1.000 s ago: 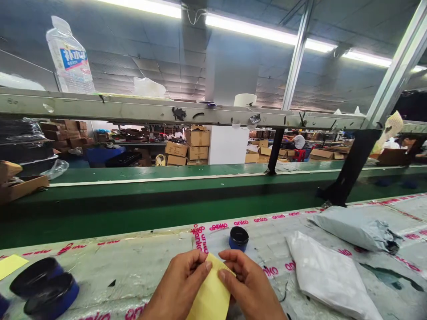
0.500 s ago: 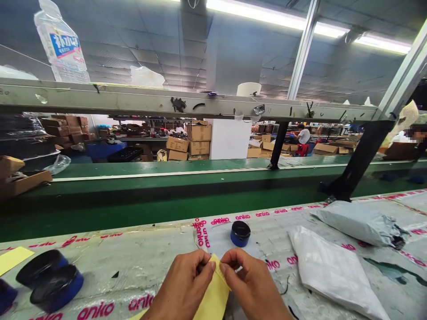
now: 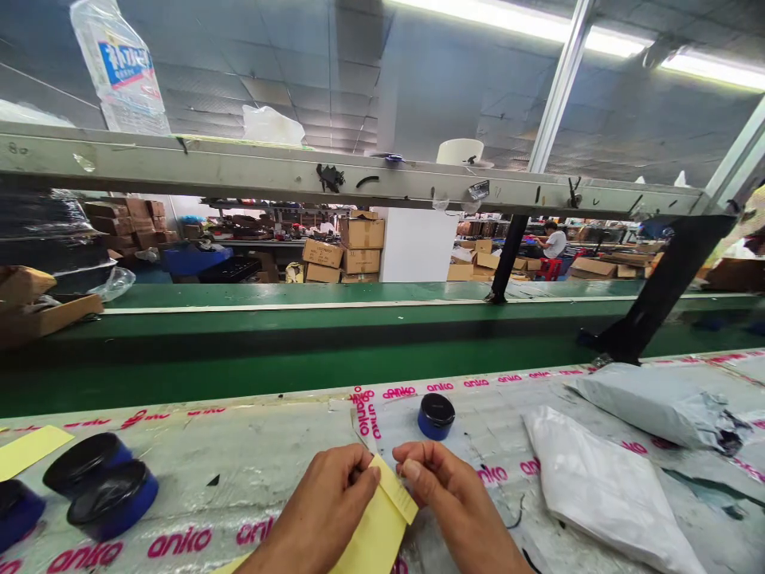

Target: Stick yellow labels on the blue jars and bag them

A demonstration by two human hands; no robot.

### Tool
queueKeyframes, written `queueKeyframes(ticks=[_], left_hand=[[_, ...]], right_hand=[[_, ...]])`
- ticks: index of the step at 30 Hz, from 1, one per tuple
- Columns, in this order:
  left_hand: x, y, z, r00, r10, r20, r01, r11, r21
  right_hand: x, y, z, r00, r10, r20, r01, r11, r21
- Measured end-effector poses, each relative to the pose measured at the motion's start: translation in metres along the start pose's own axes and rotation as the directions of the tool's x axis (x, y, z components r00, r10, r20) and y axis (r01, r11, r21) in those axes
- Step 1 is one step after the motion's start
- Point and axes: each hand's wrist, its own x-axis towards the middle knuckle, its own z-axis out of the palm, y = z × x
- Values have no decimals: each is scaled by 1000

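My left hand (image 3: 328, 498) pinches the upper edge of a yellow paper sheet (image 3: 376, 538) between thumb and fingers. Along the sheet's upper right side, a narrow strip with faint print lies at an angle, like a folded edge. My right hand (image 3: 451, 498) is just right of this strip, its thumb and fingers drawn together; whatever they may hold is too small to make out. Just beyond my hands stands a round blue container with a black top (image 3: 436, 416). Several similar blue-and-black containers (image 3: 113, 500) sit at the left, near another yellow sheet (image 3: 33, 452).
White plastic packages (image 3: 603, 486) lie on the right of the film-covered table (image 3: 239, 454). Behind it runs a green conveyor surface (image 3: 299, 363), crossed above by a shelf beam (image 3: 239, 167) with a plastic bottle (image 3: 123, 72) on it. A black post (image 3: 651, 295) rises at right.
My right fingers have come away from the yellow sheet, slightly to the right. The printed strip now shows more fully. The view has shifted a little.
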Motion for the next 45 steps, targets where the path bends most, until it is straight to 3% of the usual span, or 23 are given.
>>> queueKeyframes(ticks=[8,11,15,21,24,32,39,45], left_hand=[[-4,-5,-4,999,22,23,-28,949,315],[-4,-7,-7,995,95,4,-89,918,386],[-6,-1,-15,973,218,-77,-195,954,228],[-11,19,-20,994,112,-10,-112,969,-220],[-13,17,-18,995,98,-16,-98,940,-328],[-20,14,-24,998,48,-30,-55,955,-293],[-25,11,-28,1000,4,-27,-13,944,-328],[-29,4,-33,998,21,-52,-38,941,-337]], right_hand=[[4,-3,-3,991,35,-131,-34,999,10],[8,-1,-2,986,77,-150,-65,995,81],[10,-4,3,986,95,-136,-76,987,140],[10,-18,21,997,31,-64,-20,987,160],[11,-21,28,999,33,-40,-25,982,186],[14,-25,33,998,48,49,-54,990,129],[15,-35,41,991,114,-63,-100,975,197],[15,-36,46,988,136,-67,-121,973,194]])
